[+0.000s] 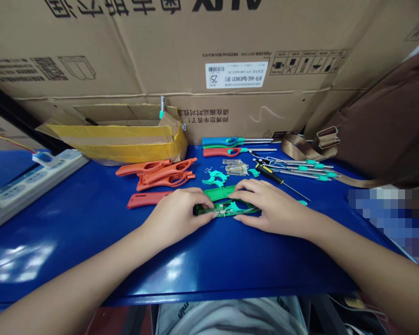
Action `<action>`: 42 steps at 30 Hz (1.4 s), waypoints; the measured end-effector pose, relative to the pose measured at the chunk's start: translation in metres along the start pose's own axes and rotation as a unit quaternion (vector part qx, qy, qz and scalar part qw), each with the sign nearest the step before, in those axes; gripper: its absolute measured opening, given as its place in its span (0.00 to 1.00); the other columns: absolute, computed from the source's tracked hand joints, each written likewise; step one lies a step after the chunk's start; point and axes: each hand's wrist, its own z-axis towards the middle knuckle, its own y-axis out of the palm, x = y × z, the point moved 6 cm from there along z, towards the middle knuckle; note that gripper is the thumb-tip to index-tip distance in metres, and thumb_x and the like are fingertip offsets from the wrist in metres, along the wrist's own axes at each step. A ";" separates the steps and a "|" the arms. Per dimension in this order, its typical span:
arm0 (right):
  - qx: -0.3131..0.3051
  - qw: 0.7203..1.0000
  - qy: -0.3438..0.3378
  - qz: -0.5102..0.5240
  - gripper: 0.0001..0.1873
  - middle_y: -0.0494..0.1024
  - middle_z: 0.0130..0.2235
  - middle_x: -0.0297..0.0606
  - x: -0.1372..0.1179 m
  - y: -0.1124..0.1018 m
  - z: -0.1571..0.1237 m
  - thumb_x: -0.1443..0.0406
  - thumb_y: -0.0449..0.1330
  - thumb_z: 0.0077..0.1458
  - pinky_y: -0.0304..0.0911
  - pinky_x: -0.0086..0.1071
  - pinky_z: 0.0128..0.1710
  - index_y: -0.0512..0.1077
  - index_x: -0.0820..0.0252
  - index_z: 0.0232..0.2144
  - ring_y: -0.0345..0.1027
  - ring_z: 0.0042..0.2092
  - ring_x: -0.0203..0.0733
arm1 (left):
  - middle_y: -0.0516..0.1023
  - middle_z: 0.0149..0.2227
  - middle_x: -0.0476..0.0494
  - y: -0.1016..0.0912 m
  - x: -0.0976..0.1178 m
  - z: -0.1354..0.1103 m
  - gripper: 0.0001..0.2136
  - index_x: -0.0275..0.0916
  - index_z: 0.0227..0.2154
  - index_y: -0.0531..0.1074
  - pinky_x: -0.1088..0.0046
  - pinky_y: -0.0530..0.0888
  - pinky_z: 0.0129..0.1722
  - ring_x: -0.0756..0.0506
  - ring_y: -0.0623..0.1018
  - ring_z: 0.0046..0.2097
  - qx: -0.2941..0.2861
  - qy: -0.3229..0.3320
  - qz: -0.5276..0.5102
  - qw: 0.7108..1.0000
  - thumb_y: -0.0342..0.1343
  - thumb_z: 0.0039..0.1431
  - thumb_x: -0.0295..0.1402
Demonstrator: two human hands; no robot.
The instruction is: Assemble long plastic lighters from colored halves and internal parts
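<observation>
A green plastic lighter shell (226, 208) lies flat on the blue table (91, 223) between my two hands. My left hand (176, 215) rests on the table with its fingers curled and pinching the shell's left end. My right hand (265, 204) lies over the shell's right part, its fingers pressing down on it. A second green shell half (219, 192) lies just behind, touching the first. Small teal trigger pieces (214, 177) sit a little farther back.
Several orange shell halves (160, 173) lie at the back left, one red one (145, 199) nearer. Finished lighters (230, 145), metal-tube parts (303, 168) and a screwdriver (277, 179) lie at the back right. A taped cardboard tray (118, 139), a power strip (31, 179) and big cartons (209, 60) stand behind.
</observation>
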 end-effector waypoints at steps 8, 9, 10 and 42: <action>0.006 1.000 -0.006 0.023 0.16 0.76 0.51 0.46 0.001 0.000 0.002 0.61 0.62 0.64 0.68 0.46 0.51 0.74 0.58 0.53 0.72 0.52 0.50 | 0.83 0.40 0.48 0.002 0.002 0.000 0.06 0.47 0.38 0.85 0.72 0.74 0.38 0.45 0.80 0.40 -0.017 -0.005 0.018 1.000 0.64 0.62 0.32; 0.005 1.000 -0.005 0.028 0.16 0.76 0.51 0.46 0.002 0.000 0.002 0.61 0.62 0.64 0.68 0.46 0.51 0.74 0.58 0.53 0.72 0.52 0.50 | 0.83 0.40 0.47 0.002 0.002 0.000 0.06 0.47 0.39 0.85 0.72 0.74 0.38 0.45 0.80 0.40 -0.018 -0.006 0.022 1.000 0.64 0.62 0.32; 0.004 0.999 -0.004 0.033 0.16 0.76 0.51 0.46 0.002 0.000 0.002 0.62 0.62 0.64 0.68 0.45 0.51 0.74 0.58 0.53 0.72 0.52 0.50 | 0.83 0.40 0.47 0.002 0.002 0.000 0.06 0.47 0.39 0.85 0.72 0.74 0.39 0.45 0.81 0.40 -0.018 -0.006 0.025 1.000 0.63 0.62 0.32; -0.022 0.998 0.000 0.063 0.14 0.77 0.51 0.42 0.007 -0.009 -0.003 0.68 0.60 0.64 0.68 0.42 0.53 0.75 0.56 0.51 0.74 0.51 0.46 | 0.80 0.43 0.44 0.009 0.023 -0.004 0.11 0.43 0.48 0.78 0.68 0.73 0.42 0.44 0.76 0.42 -0.010 0.182 0.104 0.978 0.51 0.71 0.29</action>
